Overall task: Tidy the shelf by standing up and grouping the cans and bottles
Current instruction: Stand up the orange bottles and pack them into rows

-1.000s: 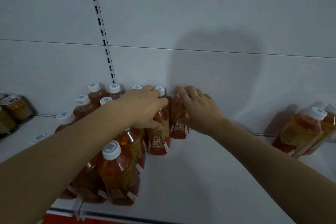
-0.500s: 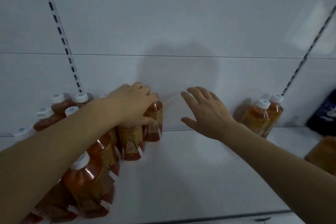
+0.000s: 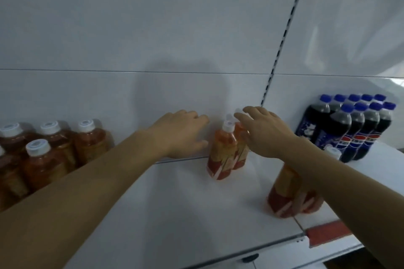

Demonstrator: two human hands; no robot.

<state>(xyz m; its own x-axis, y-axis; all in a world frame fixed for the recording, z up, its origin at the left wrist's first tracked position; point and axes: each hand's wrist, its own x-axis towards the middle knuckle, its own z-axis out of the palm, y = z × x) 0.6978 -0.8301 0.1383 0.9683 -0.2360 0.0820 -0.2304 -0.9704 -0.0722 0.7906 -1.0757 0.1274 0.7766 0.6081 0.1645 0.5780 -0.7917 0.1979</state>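
While both my arms reach across the shelf [image 3: 175, 214], these are the lines that matter, nearest first.

Nearest bottle: a tea bottle [image 3: 282, 194] stands at the front right of the shelf, partly hidden under my right forearm; a white cap [image 3: 333, 152] shows just behind that arm, but I cannot tell what it belongs to.

Step in hand: I judge I am collecting the stray pair of tea bottles [image 3: 227, 155], which stands upright and touching near the back wall, well apart from the main group.

Right hand [image 3: 262, 132]: fingers spread and relaxed, over the pair's caps and shoulders; I cannot tell whether they touch, and nothing is grasped.

Left hand [image 3: 182, 135]: fingers loose and released, just beside the pair on its left, holding nothing.

Next move: I would close a hand on each bottle low on the body and carry or slide them left, upright.

Destination: the grouped tea bottles [image 3: 50, 150] stand at the far left, with bare shelf between.

In the way: my own right forearm crosses above the front bottle and could knock it over on the way back.

Farther off: a block of cola bottles [image 3: 354, 129] with blue caps stands grouped at the back right.
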